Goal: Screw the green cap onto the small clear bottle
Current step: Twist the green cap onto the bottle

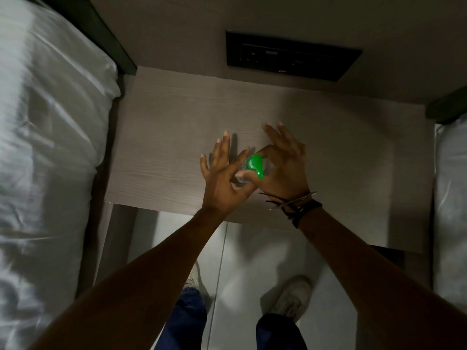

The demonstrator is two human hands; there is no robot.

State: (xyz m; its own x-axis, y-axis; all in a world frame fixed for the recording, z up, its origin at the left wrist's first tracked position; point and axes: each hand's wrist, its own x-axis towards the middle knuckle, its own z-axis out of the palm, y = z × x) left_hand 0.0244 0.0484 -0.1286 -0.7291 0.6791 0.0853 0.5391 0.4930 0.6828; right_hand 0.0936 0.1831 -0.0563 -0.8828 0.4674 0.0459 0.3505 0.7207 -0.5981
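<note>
Above the bedside table (177, 137), the small clear bottle (242, 176) is pinched between the left hand (222, 178) thumb and forefinger, other fingers splayed. The right hand (283, 168) pinches the green cap (256, 164) directly atop the bottle's neck, axis pointing toward the camera.

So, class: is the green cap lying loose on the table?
No, the right hand pinches the green cap atop the bottle, above the table.

Green cap on small clear bottle

The green cap (255, 165), teardrop-shaped with a pointed tip, sits atop the small clear bottle (242, 173), pinched between fingers of both hands.
</note>
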